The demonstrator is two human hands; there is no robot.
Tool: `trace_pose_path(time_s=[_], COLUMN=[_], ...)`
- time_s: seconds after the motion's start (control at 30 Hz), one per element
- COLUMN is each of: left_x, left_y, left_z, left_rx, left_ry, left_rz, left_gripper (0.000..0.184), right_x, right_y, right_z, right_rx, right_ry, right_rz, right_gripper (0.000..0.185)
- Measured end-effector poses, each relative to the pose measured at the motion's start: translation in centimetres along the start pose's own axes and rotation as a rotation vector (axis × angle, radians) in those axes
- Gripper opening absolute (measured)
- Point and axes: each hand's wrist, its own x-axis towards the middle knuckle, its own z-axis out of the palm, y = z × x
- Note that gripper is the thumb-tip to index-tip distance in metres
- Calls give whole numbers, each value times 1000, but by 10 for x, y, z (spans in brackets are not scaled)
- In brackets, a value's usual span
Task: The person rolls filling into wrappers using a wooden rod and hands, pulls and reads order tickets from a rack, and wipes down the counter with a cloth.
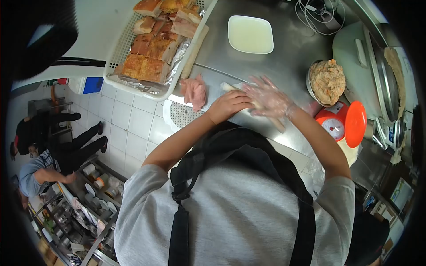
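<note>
At the centre of the frame, we look down on two hands over a pale rod point(278, 124), which slants across the steel counter point(286, 55) from upper left to lower right. The right hand point(269, 98), in a clear plastic glove, lies over the rod with its fingers spread and loose, closed on nothing. The left hand point(230, 106), bare, comes in from the left and meets the gloved hand, its fingers lightly bent over the rod; we cannot tell whether they grasp it or merely rest there, since the knuckles hide the undersides.

Just left of the hands we see a crumpled pink piece point(194, 92) near the counter's edge. In the upper left, browned meat slabs point(162, 46) lie in a white perforated basket point(134, 91) with foil showing beneath them. At upper centre stands a white squarish dish point(250, 51). Right of centre, we find a heaped, orange-flecked mixture point(328, 81) in a round bowl, with a red scale point(332, 127) just below it and a large pot point(350, 53) behind. Loose white cables point(317, 20) coil at the upper right.

At the far left of the frame, we see two other people, well apart from the counter, beside a shelf point(95, 188) of kitchenware.
</note>
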Motion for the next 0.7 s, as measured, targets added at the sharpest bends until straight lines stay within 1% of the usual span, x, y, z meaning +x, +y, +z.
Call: trace_pose_path(time_s=[0.07,0.13,0.23,0.33,0.43,0.53,0.63,0.7], left_x=[-1,-2,-2,-2,-2,-2,-3,-4], left_y=[-1,0,2,5,4,0,3,2], left_z=[1,2,2,2,3,5,6,8], left_rx=[1,21,38,31,27,17,-4,-27], left_ry=[8,35,57,68,74,101,113,121], left_rz=[-3,-11,-21,-32,-18,-13,-39,-59], left_gripper=[36,34,29,25,20,15,13,12], right_x=[16,19,-20,-33,12,-2,-59,-85], right_y=[0,-1,-7,-14,-19,-19,-29,-43], right_z=[-7,-9,-9,-18,-8,12,7,1], right_rx=[-48,-67,-33,-32,-47,-139,-72,-93], right_ry=[33,33,-21,-86,18,112,28,-98], right_rz=[-50,-67,31,92,35,57,292,310], right_gripper=[91,92,89,87,88,92,95,97])
